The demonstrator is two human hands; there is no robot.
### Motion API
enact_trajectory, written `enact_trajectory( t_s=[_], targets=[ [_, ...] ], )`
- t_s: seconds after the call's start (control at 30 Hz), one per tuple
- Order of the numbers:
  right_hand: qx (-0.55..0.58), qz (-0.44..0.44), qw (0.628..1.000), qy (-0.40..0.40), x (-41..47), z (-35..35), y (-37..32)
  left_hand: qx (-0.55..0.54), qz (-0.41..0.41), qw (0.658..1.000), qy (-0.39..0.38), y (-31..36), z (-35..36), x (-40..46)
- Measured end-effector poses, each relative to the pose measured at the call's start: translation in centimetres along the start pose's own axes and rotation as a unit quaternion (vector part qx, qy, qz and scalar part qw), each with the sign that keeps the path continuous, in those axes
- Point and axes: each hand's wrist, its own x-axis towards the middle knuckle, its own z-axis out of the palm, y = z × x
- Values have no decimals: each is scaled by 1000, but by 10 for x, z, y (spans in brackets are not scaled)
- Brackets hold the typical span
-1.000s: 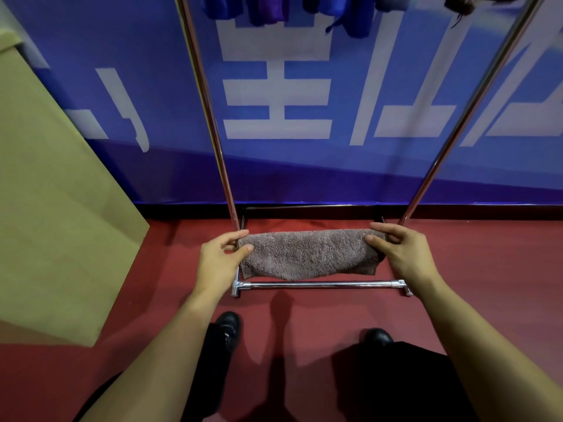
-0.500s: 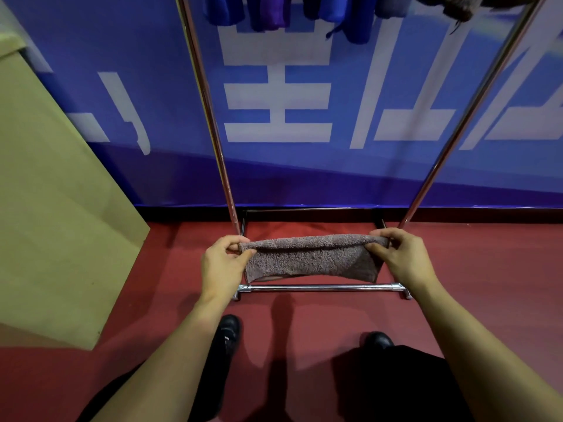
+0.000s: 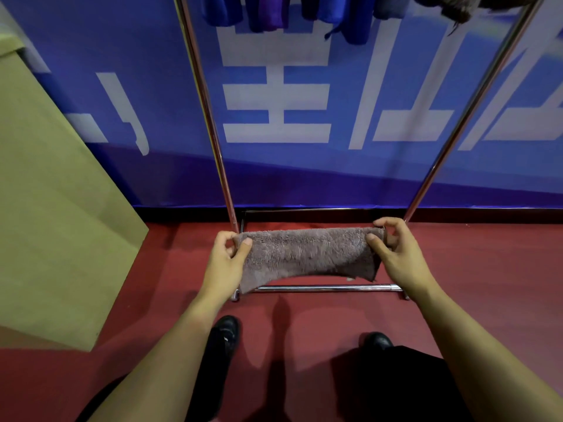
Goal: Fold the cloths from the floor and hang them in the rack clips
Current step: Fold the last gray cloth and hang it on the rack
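A fluffy grey-brown cloth [image 3: 307,255] is stretched flat between my hands, folded into a long strip, held above the red floor. My left hand [image 3: 227,260] pinches its left end between thumb and fingers. My right hand [image 3: 396,251] pinches the right end the same way. The cloth's lower edge hangs just above the rack's front floor bar [image 3: 323,288]. The metal rack's two upright poles [image 3: 210,117] rise behind the cloth. Several blue and purple cloths [image 3: 274,10] and one brown cloth [image 3: 457,7] hang at the top edge of the view.
A tan cardboard panel [image 3: 54,208] leans on the left. A blue banner wall [image 3: 304,102] with white characters stands close behind the rack. My black shoes [image 3: 225,327] stand on the red floor [image 3: 487,269] just in front of the rack base.
The cloth was lifted slightly and pulled straighter, and its lower flap now hangs longer. Both hands keep their pinch on the ends. The view tilted up a little.
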Motion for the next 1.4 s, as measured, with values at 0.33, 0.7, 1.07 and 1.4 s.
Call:
enact_trajectory(
  t_s=[0.33, 0.7, 1.07, 1.4],
  targets=[
    [-43, 34, 996, -69, -2, 0, -2, 77, 16, 996, -35, 3, -3, -4],
    [-35, 85, 986, -140, -2, -4, 2, -36, -95, 985, -140, 6, -6, -8],
    [-169, 58, 977, -117, 0, -10, 4, 164, -44, 975, -143, -5, -11, -4],
    [-161, 74, 982, -61, 2, -6, 8, 236, -4, 970, -54, -9, -5, 0]
  ],
)
